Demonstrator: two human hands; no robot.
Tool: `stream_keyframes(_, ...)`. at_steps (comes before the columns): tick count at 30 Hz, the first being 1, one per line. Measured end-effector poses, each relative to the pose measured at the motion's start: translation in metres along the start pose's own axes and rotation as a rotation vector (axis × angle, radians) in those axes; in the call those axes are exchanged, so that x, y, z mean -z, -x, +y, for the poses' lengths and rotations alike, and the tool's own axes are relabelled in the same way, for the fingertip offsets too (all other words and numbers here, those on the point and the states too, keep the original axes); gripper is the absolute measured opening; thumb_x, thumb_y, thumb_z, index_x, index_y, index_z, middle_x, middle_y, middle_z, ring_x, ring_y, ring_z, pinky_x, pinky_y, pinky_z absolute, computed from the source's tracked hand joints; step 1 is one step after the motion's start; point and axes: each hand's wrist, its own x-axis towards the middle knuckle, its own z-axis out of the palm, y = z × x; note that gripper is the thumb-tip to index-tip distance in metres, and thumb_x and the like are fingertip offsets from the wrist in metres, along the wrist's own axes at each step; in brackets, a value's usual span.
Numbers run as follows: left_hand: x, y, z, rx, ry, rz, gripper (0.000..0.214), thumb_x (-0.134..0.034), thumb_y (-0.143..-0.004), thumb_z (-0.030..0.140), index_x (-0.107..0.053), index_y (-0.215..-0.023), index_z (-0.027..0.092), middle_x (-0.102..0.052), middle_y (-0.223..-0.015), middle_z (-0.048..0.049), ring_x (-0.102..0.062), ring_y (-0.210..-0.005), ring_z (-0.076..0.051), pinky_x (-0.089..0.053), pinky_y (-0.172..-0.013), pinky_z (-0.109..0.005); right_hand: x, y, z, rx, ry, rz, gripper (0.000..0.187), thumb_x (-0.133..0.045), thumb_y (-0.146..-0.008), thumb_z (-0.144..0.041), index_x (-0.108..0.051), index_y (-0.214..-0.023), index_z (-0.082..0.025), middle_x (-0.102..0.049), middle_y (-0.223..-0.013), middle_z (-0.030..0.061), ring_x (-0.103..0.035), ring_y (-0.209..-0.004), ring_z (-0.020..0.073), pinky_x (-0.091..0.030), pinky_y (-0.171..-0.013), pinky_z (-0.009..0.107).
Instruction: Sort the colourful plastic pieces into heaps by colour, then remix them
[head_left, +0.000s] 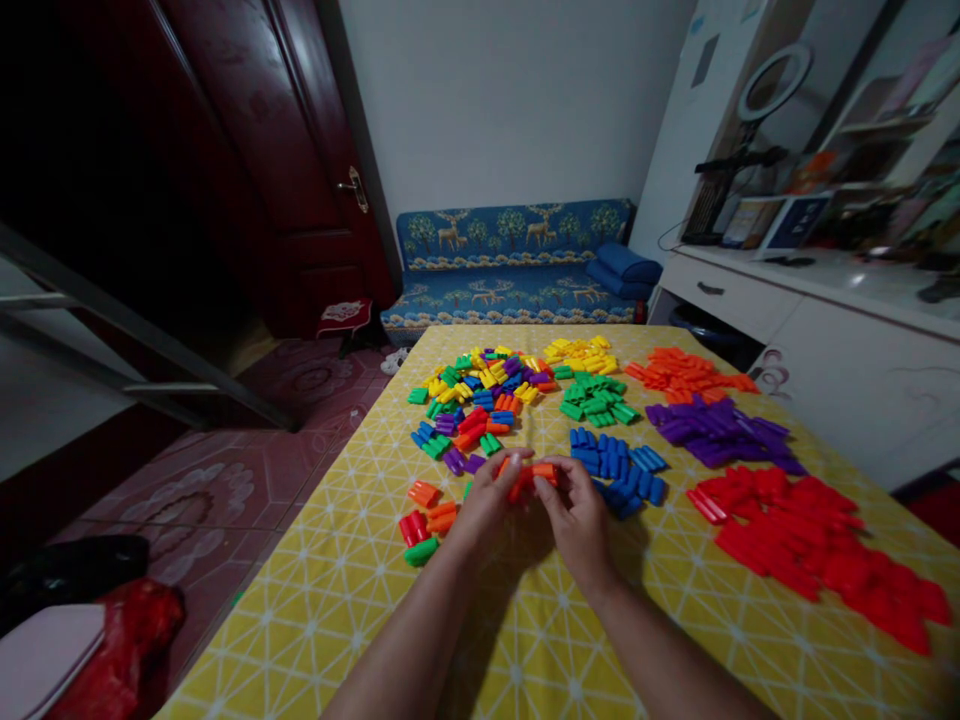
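Note:
My left hand and my right hand meet over the middle of the yellow tablecloth, both pinched on orange plastic pieces held between the fingertips. Just beyond them lies a mixed pile of coloured pieces. A few loose red, orange and green pieces lie left of my left hand. A blue pile sits right beside my right hand.
Sorted piles lie further out: yellow, green, orange, purple, red. A blue patterned sofa stands behind the table, a white cabinet to the right, a dark red door to the left.

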Motion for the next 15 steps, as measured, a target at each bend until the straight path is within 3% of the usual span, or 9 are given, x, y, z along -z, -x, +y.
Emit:
stream_keyframes(3,0.000,-0.001,-0.001,0.159,0.366,-0.041,0.054,-0.050,-0.087,0.062,-0.060,-0.112,0.015,-0.066,-0.087,-0.0078,-0.065,-0.078,-0.016,-0.053,-0.074,-0.029,0.001,0.000,-0.001,-0.067,-0.115,0.051,0.025,-0.062,-0.086,-0.041,-0.055,-0.099,-0.021,-0.070,-0.087,0.0072,-0.068,-0.071,0.0196,-0.058,-0.063,0.031)
stream_keyframes(5,0.001,-0.003,0.000,0.196,0.465,-0.054,0.058,-0.045,-0.088,0.065,-0.060,-0.114,0.015,-0.067,-0.095,-0.0108,-0.066,-0.086,-0.018,-0.054,-0.081,-0.034,0.003,-0.001,0.000,-0.073,-0.123,0.075,0.027,-0.061,-0.086,-0.042,-0.055,-0.102,-0.020,-0.070,-0.089,0.0079,-0.069,-0.073,0.0198,-0.058,-0.065,0.031)
stream_keyframes(12,-0.003,-0.003,-0.002,0.080,0.504,-0.035,0.063,-0.037,-0.089,0.067,-0.057,-0.125,0.019,-0.057,-0.130,-0.0151,-0.062,-0.111,-0.027,-0.052,-0.092,-0.044,0.000,-0.002,0.020,-0.009,0.162,-0.151,0.033,-0.057,-0.085,-0.034,-0.062,-0.115,-0.019,-0.070,-0.109,0.0110,-0.068,-0.088,0.0220,-0.057,-0.074,0.034)
stream_keyframes(15,-0.012,0.003,-0.005,0.009,0.490,-0.048,0.064,-0.042,-0.088,0.067,-0.058,-0.128,0.021,-0.047,-0.145,-0.0115,-0.052,-0.127,-0.029,-0.044,-0.106,-0.043,-0.004,-0.002,0.026,-0.010,0.252,-0.119,0.044,-0.063,-0.078,-0.033,-0.060,-0.119,-0.018,-0.068,-0.114,0.0123,-0.066,-0.101,0.0259,-0.056,-0.084,0.039)
